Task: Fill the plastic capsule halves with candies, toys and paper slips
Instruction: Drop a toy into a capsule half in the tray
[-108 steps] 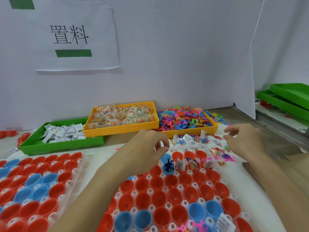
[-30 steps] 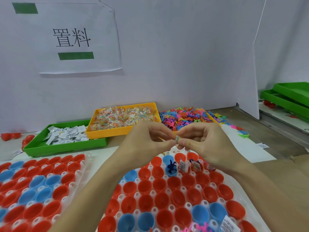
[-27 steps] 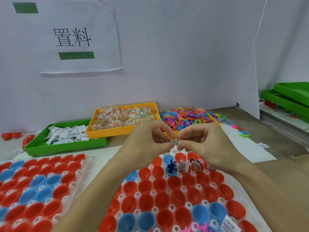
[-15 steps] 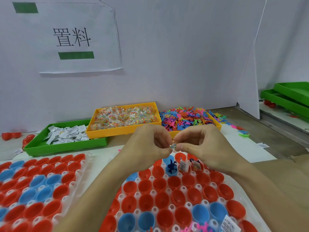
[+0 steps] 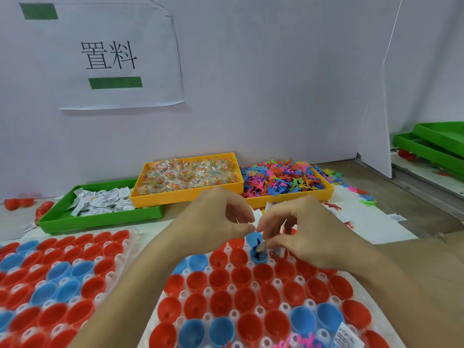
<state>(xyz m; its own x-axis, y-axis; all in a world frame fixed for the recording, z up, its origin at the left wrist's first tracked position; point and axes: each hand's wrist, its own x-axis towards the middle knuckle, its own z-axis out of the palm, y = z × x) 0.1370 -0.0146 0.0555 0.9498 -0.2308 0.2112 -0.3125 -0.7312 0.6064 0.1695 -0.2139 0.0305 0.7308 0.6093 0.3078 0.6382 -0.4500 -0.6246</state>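
Observation:
A white holder (image 5: 251,264) in front of me carries rows of red and blue capsule halves. Near its far edge, a blue half (image 5: 258,257) holds a dark blue toy figure. My right hand (image 5: 303,234) pinches a small candy packet (image 5: 262,246) between thumb and forefinger, right over that blue half. My left hand (image 5: 218,222) hovers just left of it, fingers loosely curled, holding nothing. Red halves next to the blue one contain paper slips, partly hidden by my right hand.
At the back stand a green tray of paper slips (image 5: 100,220), a yellow tray of candy packets (image 5: 185,197) and a yellow tray of coloured toys (image 5: 291,200). A second holder of capsule halves (image 5: 62,272) lies left. Green trays (image 5: 431,146) are stacked far right.
Both hands were pinching the candy packet together in the air. Now my left hand has let go and my right hand has lowered the packet to the blue half.

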